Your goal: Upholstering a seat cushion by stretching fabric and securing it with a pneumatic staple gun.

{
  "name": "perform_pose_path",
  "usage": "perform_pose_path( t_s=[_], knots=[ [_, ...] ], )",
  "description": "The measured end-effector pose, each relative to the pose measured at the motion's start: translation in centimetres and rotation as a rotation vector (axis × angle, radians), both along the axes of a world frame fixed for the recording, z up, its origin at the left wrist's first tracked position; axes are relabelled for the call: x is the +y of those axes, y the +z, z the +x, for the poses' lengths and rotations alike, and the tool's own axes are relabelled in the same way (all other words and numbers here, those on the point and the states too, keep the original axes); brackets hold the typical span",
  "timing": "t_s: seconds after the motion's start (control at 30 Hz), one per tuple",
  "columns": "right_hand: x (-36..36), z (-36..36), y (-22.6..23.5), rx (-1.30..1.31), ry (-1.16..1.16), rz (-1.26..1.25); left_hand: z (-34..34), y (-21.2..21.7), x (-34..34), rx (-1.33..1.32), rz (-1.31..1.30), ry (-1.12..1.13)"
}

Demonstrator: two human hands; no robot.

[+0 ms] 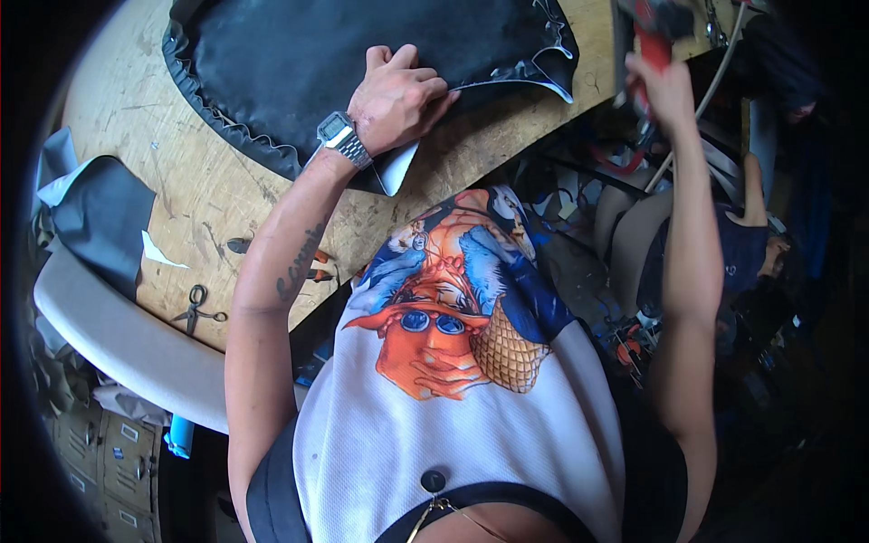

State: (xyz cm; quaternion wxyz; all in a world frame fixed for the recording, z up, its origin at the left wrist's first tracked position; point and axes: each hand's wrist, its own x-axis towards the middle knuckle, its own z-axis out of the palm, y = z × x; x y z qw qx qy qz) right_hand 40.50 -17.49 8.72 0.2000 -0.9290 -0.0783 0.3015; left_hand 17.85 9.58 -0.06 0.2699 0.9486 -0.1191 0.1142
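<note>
A black padded panel (272,63), its cover gathered in ruffles along the rim, lies on the wooden table. My left hand (403,101) is closed at its near edge, pinching the black cover, whose pale underside shows in a loose flap (396,170) below the wrist. Off to the right, my right hand (668,98) is wrapped round a red and dark staple gun (655,47), raised beside the table and blurred in part. A red hose (625,166) curves below it.
Black scissors (196,312), orange-handled pliers (319,270) and a white scrap (163,251) lie on the wooden table (199,204). Dark sheet material (104,217) and a pale curved padded piece (118,330) sit at left. Another person (706,249) is low at right, near clutter.
</note>
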Motion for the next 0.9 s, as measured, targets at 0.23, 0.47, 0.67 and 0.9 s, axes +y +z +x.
perform_pose_path(
  t_s=[0.23, 0.47, 0.67, 0.9],
  knots=[
    [0.2, -19.9, 0.3, -0.017, 0.024, 0.502, 0.2, -0.3, -0.7, 0.031, 0.028, 0.004],
    [3.5, -21.0, 0.2, 0.055, 0.099, 0.345, 0.2, -0.5, -0.5, -0.004, -0.015, 0.021],
    [4.8, -20.5, 0.6, 0.147, 0.055, 0.190, 0.2, -0.3, -0.5, -0.001, 0.023, 0.029],
    [-1.3, -16.7, 3.1, 0.396, -0.437, 0.522, 0.1, 0.4, 0.6, 0.087, -0.113, 0.030]
  ],
)
